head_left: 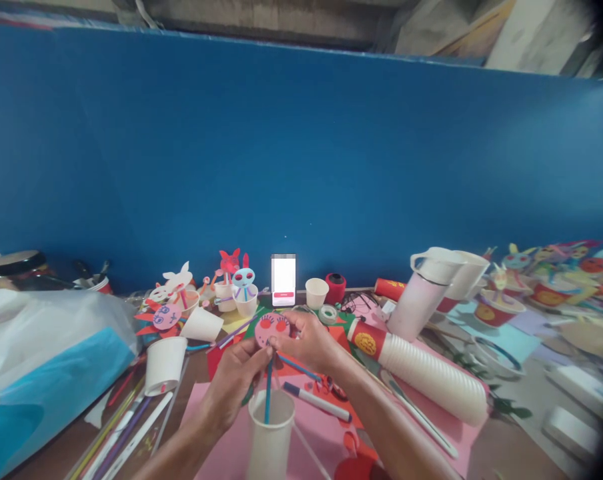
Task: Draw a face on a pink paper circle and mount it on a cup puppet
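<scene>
Filling the whole background, a blue board (301, 153) stands behind the cluttered table (511, 447). On the left lies a clear plastic bag over blue paper (46, 360). To the right, a long lying stack of white paper cups (431, 377) with a red cup at its near end sits just beside the right forearm, and an upright stack of cups (439, 283) stands behind it. A pink paper sheet (221, 433) covers the table under the arms. Finished cup figures (244, 290) and a white phone (283, 280) stand near the board. Just in front of the hands stands a white paper cup (270, 433) with a blue straw (268, 393) rising from it. The left hand (234, 380) pinches the straw's upper end; the right hand (309, 340) grips the pink paper face (271, 329) at the straw's top. A marker (316, 402) lies under the right wrist.
</scene>
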Demonstrator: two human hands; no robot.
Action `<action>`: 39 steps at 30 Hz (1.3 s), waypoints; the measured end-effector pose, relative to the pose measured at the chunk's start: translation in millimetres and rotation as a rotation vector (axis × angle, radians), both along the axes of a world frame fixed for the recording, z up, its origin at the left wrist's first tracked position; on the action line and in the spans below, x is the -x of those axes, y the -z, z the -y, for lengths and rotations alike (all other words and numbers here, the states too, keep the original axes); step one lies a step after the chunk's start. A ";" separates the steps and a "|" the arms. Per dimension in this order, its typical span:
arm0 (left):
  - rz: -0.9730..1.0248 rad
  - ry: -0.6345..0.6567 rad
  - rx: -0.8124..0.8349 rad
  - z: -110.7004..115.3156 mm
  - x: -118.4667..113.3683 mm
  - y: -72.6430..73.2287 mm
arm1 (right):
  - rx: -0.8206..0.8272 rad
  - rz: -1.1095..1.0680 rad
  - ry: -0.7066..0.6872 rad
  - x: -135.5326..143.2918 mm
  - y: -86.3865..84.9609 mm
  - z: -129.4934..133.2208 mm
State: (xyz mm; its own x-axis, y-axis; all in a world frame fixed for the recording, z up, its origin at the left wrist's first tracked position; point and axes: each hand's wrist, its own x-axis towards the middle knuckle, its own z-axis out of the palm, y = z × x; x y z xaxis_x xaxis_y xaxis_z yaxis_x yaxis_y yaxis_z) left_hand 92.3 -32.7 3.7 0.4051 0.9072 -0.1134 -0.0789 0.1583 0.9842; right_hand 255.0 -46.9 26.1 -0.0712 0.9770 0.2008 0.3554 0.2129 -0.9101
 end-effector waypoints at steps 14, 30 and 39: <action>0.001 -0.001 0.029 -6.1 1.0 10.2 | 0.061 -0.115 -0.058 -0.7 13.1 -12.1; 0.066 -0.062 0.025 -14.2 -1.1 8.8 | 0.045 -0.148 -0.011 5.7 23.0 -18.5; 0.064 0.046 0.071 -17.2 2.1 9.3 | 0.043 -0.180 0.063 8.1 27.3 -23.9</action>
State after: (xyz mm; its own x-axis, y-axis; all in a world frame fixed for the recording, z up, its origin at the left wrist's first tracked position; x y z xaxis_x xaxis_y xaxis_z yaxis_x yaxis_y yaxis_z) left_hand 90.2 -15.6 -5.5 0.4544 0.8782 -0.1493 -0.1326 0.2324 0.9635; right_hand 246.8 -23.0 -1.2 0.0234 0.9863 0.1632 0.1970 0.1555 -0.9680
